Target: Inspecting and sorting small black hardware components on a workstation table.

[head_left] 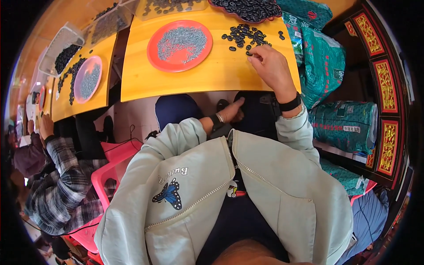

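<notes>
My right hand (271, 66) rests on the yellow table (212, 73), fingertips pinched on a black bean at the near edge of a loose pile of black beans (245, 36). My left hand (232, 111) lies below the table edge on my dark lap, fingers curled, and I cannot see anything in it. An orange plate (152, 55) holding thin grey slivers sits left of the bean pile. A dark red tray (247, 9) heaped with black beans stands at the far edge.
Green printed sacks (324, 66) stack at the right beside a dark red and gold cabinet (384, 88). At the left a person in a plaid shirt (66, 185) sits on a pink chair (106, 174) at a second yellow table (106, 88) with a pink plate (87, 79) and clear tubs (62, 51).
</notes>
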Available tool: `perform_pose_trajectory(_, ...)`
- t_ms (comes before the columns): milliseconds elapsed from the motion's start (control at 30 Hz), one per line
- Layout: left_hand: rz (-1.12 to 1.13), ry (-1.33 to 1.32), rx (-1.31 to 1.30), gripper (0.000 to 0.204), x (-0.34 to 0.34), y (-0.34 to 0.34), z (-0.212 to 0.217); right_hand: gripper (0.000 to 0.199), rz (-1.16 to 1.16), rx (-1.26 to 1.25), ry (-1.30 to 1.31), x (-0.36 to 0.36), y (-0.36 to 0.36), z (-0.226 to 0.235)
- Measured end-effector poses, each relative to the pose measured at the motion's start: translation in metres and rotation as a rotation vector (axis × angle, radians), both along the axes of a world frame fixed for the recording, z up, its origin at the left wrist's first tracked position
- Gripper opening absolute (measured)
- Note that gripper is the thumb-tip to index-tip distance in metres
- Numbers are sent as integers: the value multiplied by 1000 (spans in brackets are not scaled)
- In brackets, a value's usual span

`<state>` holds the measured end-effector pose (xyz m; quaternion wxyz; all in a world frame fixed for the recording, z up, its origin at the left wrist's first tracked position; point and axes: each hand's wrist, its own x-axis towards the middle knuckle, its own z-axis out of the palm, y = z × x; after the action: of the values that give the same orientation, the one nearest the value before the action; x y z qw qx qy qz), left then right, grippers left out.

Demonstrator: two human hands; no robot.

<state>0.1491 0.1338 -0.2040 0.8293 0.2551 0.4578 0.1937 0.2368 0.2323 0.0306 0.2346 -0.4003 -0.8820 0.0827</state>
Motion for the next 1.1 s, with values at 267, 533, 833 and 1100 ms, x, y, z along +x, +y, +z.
perform_pose_trajectory(267, 245, -161, 41, 61, -10, 30, -44, 20, -3, -17, -3, -2, 0, -1)
perform_pose_trajectory(533, 409, -457, 126, 59, 2, 2, 36, 21, 16, 30, -19, -5, -2, -4)
perform_pose_trajectory(833, 413, -313, 145, 56, -4, -7, 66, 19, 27, -17, -15, -11, -2, -8)
perform_pose_trajectory(1100, 528, -388, 58, 63, -4, -6, 66, 19, 23, -43, -37, -3, 6, -12)
